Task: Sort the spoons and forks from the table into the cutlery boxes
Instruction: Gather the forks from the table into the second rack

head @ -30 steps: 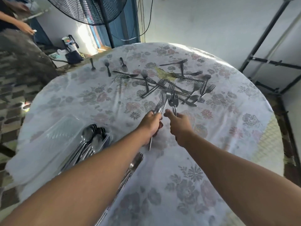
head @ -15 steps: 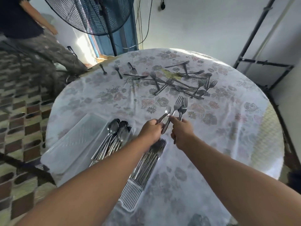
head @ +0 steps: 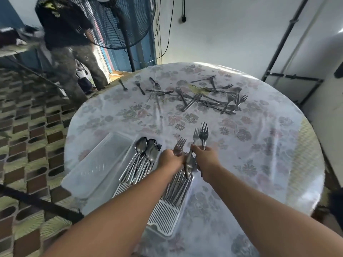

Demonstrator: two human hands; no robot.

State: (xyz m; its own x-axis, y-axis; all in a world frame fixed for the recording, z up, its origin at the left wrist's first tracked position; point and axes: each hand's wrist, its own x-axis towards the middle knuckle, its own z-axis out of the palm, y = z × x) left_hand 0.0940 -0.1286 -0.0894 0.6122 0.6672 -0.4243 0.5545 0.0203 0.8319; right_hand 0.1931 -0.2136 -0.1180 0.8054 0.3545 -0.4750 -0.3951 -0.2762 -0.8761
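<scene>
Forks (head: 201,135) stick up from both gripping hands, left hand (head: 171,160) and right hand (head: 205,160).

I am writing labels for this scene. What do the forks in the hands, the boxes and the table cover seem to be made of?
Forks: probably polished steel; grey, with bright glints.
Boxes: seemingly frosted translucent plastic; the cloth shows dimly through the wall.
Table cover: likely glossy plastic sheet over flowered cloth; it wrinkles and shines.

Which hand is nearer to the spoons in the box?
Left. The left hand grips a fork just right of the spoons, almost beside their bowls. The right hand grips forks farther right, beyond the left hand.
</scene>
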